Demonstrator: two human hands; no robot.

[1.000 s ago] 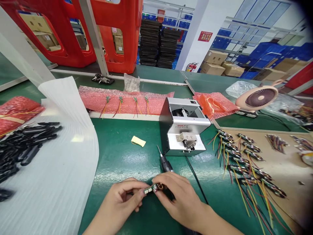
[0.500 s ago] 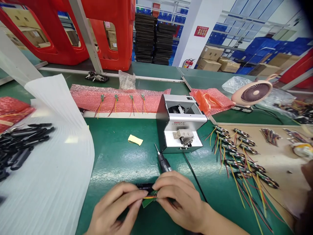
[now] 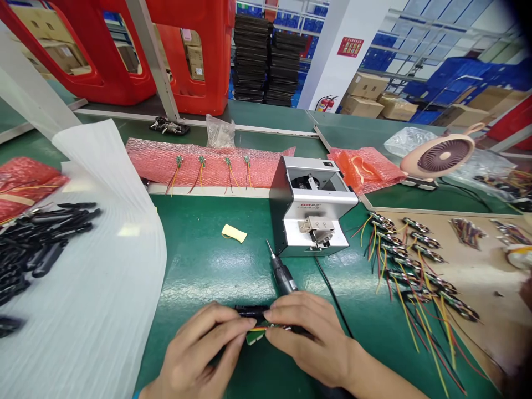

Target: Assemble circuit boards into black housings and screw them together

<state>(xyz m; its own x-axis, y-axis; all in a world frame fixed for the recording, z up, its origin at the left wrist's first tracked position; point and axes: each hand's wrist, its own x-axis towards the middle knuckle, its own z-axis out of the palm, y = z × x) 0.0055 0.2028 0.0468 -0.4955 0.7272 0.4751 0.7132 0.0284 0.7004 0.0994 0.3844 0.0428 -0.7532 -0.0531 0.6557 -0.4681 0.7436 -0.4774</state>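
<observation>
Between both hands, low in the middle of the view, is a black plastic housing [image 3: 251,311] with a green circuit board [image 3: 254,337] and red and yellow wires [image 3: 258,328] at its near side. My left hand [image 3: 208,344] pinches its left end, thumb and fingertips together by the wires. Closed on the right end, my right hand [image 3: 311,335] has its fingertips at the housing and the board. Fingers hide much of the piece. Just beyond the right hand lies a black electric screwdriver [image 3: 284,278], its bit pointing away from me.
A screw feeder [image 3: 320,205] stands behind the screwdriver. Small wired boards [image 3: 201,162] rest on pink bubble wrap [image 3: 153,160]. Wired circuit assemblies [image 3: 394,252] lie right, black housings [image 3: 45,233] left on white foam sheet [image 3: 103,310]. A yellow piece [image 3: 234,233] and fan [image 3: 443,156] also show.
The view has shifted slightly, so the bench appears a little further right. Both hands still hold the piece, and a bit more of the green board's edge shows.
</observation>
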